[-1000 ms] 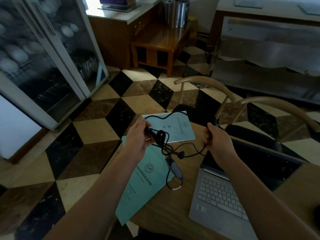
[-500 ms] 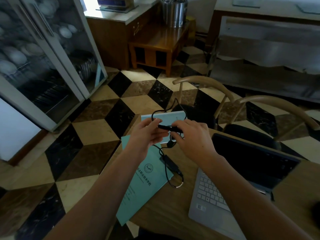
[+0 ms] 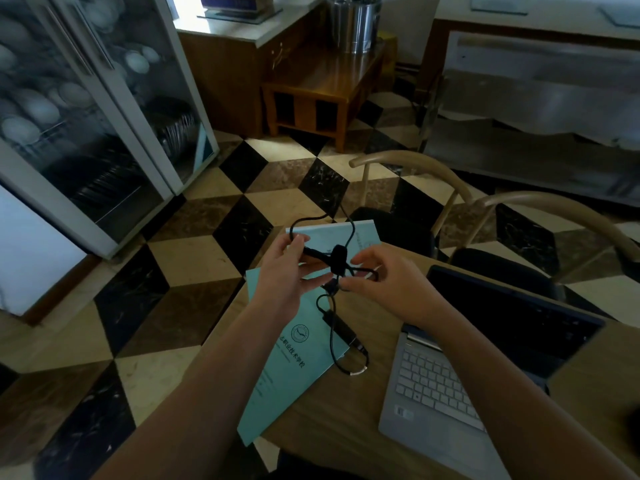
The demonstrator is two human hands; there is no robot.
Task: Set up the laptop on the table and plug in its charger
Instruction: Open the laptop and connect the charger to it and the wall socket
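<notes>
Now, at the far left of the frame stands a glass-door cabinet stacked with dishes, and the checkered floor runs across to your wooden table in the lower middle. Two teal booklets lie on the table's left corner, one partly over the edge. Your left hand is above them, thumb and fingers pinched on the black cable where a loop rises toward the top booklet. Just right of it, your right hand grips the same cable, fingertips closed on a thin strand near the wrapped knot between both hands. Below the hands, the cable drops to a small black adapter lying on the lower booklet, then curls into a loop on the tabletop. Further right, the laptop sits open on the table, silver keyboard toward you, dark screen tilted back. Behind it, at right centre, two curved-back chairs stand against the table's far edge.
</notes>
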